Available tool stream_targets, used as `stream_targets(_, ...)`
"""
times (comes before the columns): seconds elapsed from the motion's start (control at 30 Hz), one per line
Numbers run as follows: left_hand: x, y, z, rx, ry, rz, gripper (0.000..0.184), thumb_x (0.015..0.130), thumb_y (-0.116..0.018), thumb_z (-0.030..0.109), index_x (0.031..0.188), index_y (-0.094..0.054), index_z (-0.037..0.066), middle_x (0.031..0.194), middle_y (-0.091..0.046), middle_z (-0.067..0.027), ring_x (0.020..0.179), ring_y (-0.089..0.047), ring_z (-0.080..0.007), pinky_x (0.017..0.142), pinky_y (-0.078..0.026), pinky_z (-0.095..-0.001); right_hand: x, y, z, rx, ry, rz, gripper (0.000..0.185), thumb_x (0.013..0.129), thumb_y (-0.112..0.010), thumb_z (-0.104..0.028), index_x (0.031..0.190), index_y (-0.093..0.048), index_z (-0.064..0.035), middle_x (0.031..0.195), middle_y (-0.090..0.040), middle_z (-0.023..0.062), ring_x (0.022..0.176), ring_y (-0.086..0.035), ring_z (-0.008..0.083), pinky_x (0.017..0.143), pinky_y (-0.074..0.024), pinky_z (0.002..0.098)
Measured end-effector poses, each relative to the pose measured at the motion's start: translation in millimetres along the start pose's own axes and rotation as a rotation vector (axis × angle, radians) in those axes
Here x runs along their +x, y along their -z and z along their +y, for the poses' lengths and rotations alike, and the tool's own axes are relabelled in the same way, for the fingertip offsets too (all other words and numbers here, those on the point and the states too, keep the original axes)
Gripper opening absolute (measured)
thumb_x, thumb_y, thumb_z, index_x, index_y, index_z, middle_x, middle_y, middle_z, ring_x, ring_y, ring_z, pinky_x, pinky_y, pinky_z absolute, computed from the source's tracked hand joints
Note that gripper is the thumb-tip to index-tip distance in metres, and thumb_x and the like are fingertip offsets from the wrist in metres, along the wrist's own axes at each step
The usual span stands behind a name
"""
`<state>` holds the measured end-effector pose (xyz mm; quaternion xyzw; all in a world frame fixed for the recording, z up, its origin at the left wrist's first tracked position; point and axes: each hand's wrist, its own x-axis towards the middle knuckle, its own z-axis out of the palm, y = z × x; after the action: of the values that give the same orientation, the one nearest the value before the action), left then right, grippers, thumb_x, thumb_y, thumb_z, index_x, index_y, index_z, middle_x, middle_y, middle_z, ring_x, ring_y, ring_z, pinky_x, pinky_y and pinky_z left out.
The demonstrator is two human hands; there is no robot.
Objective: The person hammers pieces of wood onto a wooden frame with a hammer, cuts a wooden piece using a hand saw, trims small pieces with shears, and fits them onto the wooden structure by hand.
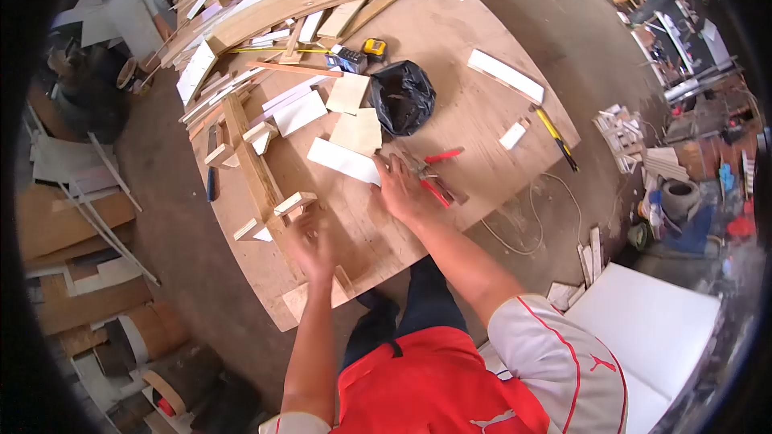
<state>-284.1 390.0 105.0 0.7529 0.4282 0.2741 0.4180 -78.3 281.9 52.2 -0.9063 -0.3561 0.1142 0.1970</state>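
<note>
My right hand (400, 191) is at the right end of a white board strip (344, 161) lying on the table, its fingers and thumb around that end. Just right of this hand lies a red-handled tool (435, 190), partly hidden by it. My left hand (312, 247) is raised beside a small wooden block (295, 202) on a long wooden rail (251, 153). Motion smears its fingers, so their grip is unclear. More small blocks (260, 137) stand along the rail.
The plywood table (474, 145) also bears a black plastic bag (402, 98), a yellow tape measure (374, 49), a yellow-and-black tool (556, 138), a white strip (507, 76) and piled planks (297, 8). A cable (537, 229) hangs off the right edge. Other people sit or stand farther off.
</note>
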Motion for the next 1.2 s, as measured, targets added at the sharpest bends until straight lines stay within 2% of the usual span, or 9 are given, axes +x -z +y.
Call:
stream_targets(0.13,46,-115,5,0.177,-0.117,-0.117,0.044,0.086,-0.079,0.020,0.120,-0.064,-0.002,0.114,-0.066,-0.0225,0.109,-0.062,-0.0408,0.097,-0.048,-0.0483,39,-7,30,0.094,0.219,0.175,0.055,0.090,-0.074,-0.023,0.138,-0.054,-0.0054,0.133,-0.055,0.0222,0.119,-0.057,0.0431,0.098,-0.0480,0.0556)
stream_targets(0.23,75,-181,40,0.199,-0.174,-0.163,0.046,0.085,-0.080,0.020,0.122,-0.064,-0.001,0.114,-0.067,-0.0214,0.109,-0.062,-0.0406,0.097,-0.048,-0.0488,55,14,74,0.331,0.133,0.222,0.047,0.089,-0.075,-0.023,0.131,-0.060,-0.0091,0.129,-0.059,0.0210,0.120,-0.057,0.0444,0.100,-0.0468,0.0536)
stream_targets(0.27,78,-200,53,0.174,-0.148,-0.236,0.045,0.085,-0.079,0.021,0.122,-0.065,0.000,0.116,-0.066,-0.0205,0.110,-0.062,-0.0388,0.097,-0.049,-0.0465,55,25,88,0.387,-0.006,0.261,0.040,0.087,-0.076,-0.024,0.123,-0.063,-0.0098,0.121,-0.063,0.0165,0.113,-0.059,0.0426,0.096,-0.0476,0.0559)
stream_targets(0.43,38,-318,77,-0.064,-0.070,-0.538,0.042,0.086,-0.080,0.027,0.115,-0.070,-0.002,0.094,-0.073,-0.0180,0.077,-0.071,-0.0271,0.073,-0.057,-0.0387,50,63,228,-0.144,-0.494,0.493,0.051,0.087,-0.078,-0.034,0.128,-0.057,-0.0116,0.126,-0.059,0.0216,0.111,-0.059,0.0405,0.091,-0.0506,0.0555)
stream_targets(0.5,19,-351,91,-0.075,0.060,-0.652,0.042,0.088,-0.079,0.029,0.113,-0.070,-0.003,0.092,-0.074,-0.0184,0.081,-0.072,-0.0262,0.076,-0.057,-0.0376,50,100,258,-0.068,-0.876,0.393,0.062,0.086,-0.080,-0.035,0.135,-0.051,-0.0115,0.133,-0.056,0.0241,0.115,-0.058,0.0407,0.094,-0.0509,0.0547)
stream_targets(0.7,-8,-406,113,-0.269,0.158,-0.673,0.046,0.099,-0.068,0.034,0.122,-0.068,-0.005,0.093,-0.075,-0.0192,0.083,-0.072,-0.0237,0.079,-0.056,-0.0351,35,85,326,0.419,-0.571,0.408,0.059,0.091,-0.074,-0.014,0.142,-0.046,-0.0040,0.130,-0.060,0.0208,0.116,-0.063,0.0360,0.096,-0.0552,0.0480)
stream_targets(0.8,-2,-410,116,-0.361,0.296,-0.691,0.052,0.105,-0.057,0.043,0.130,-0.065,-0.002,0.100,-0.074,-0.0121,0.089,-0.072,-0.0214,0.080,-0.054,-0.0355,32,78,306,1.147,-0.437,0.290,0.047,0.097,-0.061,-0.001,0.142,-0.047,-0.0005,0.128,-0.063,0.0177,0.111,-0.067,0.0272,0.093,-0.0588,0.0412)
stream_targets(0.9,8,-392,131,-0.480,0.445,-0.698,0.053,0.107,-0.053,0.043,0.136,-0.062,-0.001,0.100,-0.073,-0.0094,0.086,-0.070,-0.0178,0.078,-0.053,-0.0356,23,86,277,1.468,-0.411,0.167,0.041,0.101,-0.052,0.004,0.142,-0.050,0.0012,0.128,-0.066,0.0158,0.107,-0.069,0.0223,0.092,-0.0602,0.0367)
stream_targets(1.2,-53,-302,111,-0.547,0.461,-0.307,0.046,0.105,-0.060,0.041,0.117,-0.060,-0.004,0.096,-0.072,-0.0102,0.084,-0.070,-0.0166,0.067,-0.054,-0.0308,-32,84,231,0.959,-0.172,-0.179,0.030,0.097,-0.069,-0.008,0.124,-0.066,0.0048,0.097,-0.075,0.0103,0.083,-0.072,0.0145,0.074,-0.0568,0.0298)
